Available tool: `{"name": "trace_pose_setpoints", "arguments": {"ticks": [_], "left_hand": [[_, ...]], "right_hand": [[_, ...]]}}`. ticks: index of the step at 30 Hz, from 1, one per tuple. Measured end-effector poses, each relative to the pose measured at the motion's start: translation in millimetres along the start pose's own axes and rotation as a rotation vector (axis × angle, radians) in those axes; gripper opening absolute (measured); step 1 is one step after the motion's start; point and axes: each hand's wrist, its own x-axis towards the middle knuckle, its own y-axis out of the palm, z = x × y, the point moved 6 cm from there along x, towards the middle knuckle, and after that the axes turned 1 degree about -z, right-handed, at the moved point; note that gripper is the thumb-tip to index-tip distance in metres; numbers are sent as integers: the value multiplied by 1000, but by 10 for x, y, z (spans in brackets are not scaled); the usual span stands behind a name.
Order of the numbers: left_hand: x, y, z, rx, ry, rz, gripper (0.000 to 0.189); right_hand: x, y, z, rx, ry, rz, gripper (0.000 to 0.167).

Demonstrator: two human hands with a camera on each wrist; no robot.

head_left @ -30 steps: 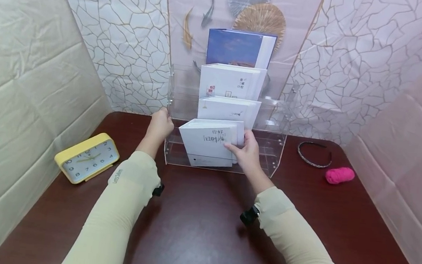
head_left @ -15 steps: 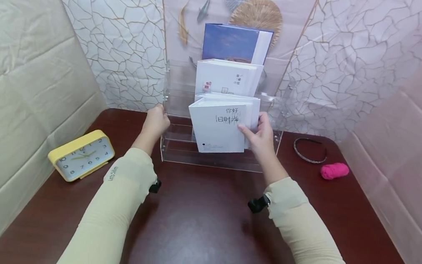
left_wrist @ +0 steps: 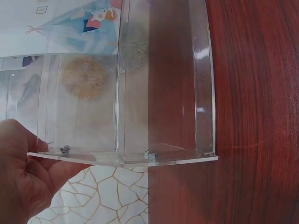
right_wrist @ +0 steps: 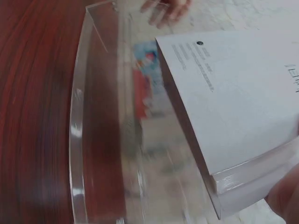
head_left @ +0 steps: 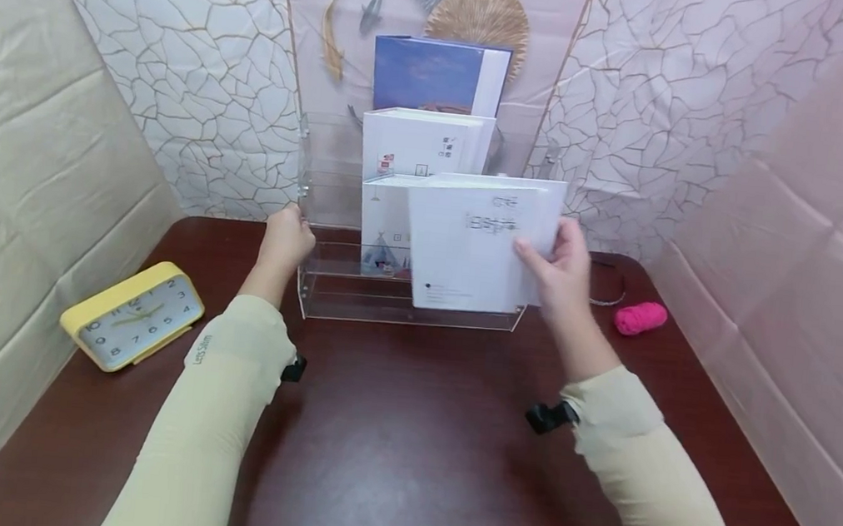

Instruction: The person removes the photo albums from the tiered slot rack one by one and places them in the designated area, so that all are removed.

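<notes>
My left hand (head_left: 286, 239) grips the left side panel of a clear acrylic tiered rack (head_left: 341, 317). In the left wrist view, the thumb lies on the inner side of the panel (left_wrist: 107, 162) and the fingers on its outer side. My right hand (head_left: 565, 271) pinches a white book (head_left: 467, 259) by its right edge, thumb on the cover with its dark lettering. This book is held up in front of the rack's lower tiers. Behind it stand a white book with a blue tent picture (head_left: 387, 231), another white book (head_left: 405, 140) and a blue-covered book (head_left: 426, 75).
A yellow alarm clock (head_left: 134, 317) stands on the left of the dark red wooden table (head_left: 392, 427). To the right lie a pink ball of yarn (head_left: 640, 318) and a dark headband (head_left: 608, 302), partly hidden by the right hand. Fabric-covered walls (head_left: 782, 269) enclose the sides and back.
My right hand has lifted the white book out of the rack's lowest tier and carried it to the right, uncovering the tent book. My left hand keeps its hold on the rack; the view has shifted.
</notes>
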Motion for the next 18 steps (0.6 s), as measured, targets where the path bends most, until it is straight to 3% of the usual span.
{"name": "trace_pose_setpoints", "arguments": {"ticks": [3, 6, 8, 11, 14, 18], "left_hand": [[-34, -29, 29, 7, -14, -11, 20], [-58, -82, 47, 11, -23, -31, 19], [-68, -120, 56, 11, -26, -33, 19], [-72, -180, 72, 23, -26, -38, 20], [-63, -230, 87, 34, -20, -39, 21], [-32, -272, 88, 31, -2, -47, 21]], "right_hand": [[-58, -421, 44, 23, 70, -63, 35], [-96, -972, -39, 41, 221, -116, 42], [-146, -1362, -148, -40, 348, -137, 46], [-291, -1901, -340, -300, 540, -115, 48], [-446, -2280, -498, -531, 664, -74, 53], [-591, -2575, -637, -592, 751, -61, 58]]}}
